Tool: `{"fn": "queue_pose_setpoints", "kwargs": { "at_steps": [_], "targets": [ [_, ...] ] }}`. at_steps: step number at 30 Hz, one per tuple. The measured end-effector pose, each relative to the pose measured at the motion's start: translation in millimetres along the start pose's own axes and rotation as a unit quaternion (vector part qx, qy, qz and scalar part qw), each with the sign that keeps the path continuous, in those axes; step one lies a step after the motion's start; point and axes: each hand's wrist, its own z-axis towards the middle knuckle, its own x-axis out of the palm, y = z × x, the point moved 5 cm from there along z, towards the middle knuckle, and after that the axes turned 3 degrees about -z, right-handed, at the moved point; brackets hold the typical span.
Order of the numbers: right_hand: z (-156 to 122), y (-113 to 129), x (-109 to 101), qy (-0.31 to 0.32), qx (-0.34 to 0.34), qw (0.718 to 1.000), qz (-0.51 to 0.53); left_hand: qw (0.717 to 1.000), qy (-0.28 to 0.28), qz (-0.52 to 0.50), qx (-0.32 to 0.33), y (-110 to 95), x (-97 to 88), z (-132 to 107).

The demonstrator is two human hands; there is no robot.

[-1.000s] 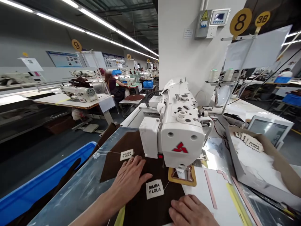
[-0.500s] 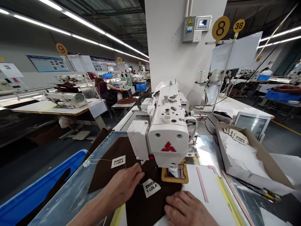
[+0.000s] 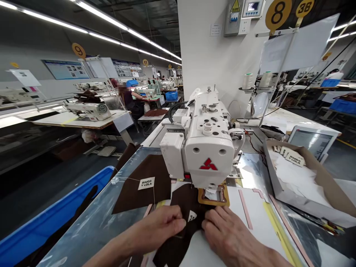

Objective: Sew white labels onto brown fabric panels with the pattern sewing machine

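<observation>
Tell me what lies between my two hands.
Brown fabric lies between the left hand and right hand, with a white label partly showing on it; the head view shows this.

Bright ceiling tubes [image 3: 102,16], stretched edges

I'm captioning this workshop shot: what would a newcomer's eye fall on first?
Probably the big white sewing machine in the middle, with its red emblem. Just below it, the left hand and right hand are on bunched brown cloth. To their upper left, a white BIMBA Y LOLA label stands out against a flat brown piece.
</observation>
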Motion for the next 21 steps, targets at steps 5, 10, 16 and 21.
{"fn": "queue_pose_setpoints", "kwargs": {
  "at_steps": [5, 10, 16, 21],
  "targets": [
    [10, 14, 18, 0.04, -0.001, 0.999, -0.019, 0.986, -0.145, 0.08, 0.0, 13, -39.8, 9],
    [28, 16, 13, 0.041, 0.004, 0.999, 0.016, 0.975, -0.179, 0.13, 0.005, 19, -70.1, 16],
    [10, 3, -22, -0.001, -0.008, 0.993, 0.118, 0.983, -0.102, 0.149, 0.023, 10, -14.5, 10],
    [-12, 5, -23, -0.018, -0.03, 0.993, 0.114, 0.979, -0.057, 0.196, 0.017, -1, 4.8, -4]
  ]
}}
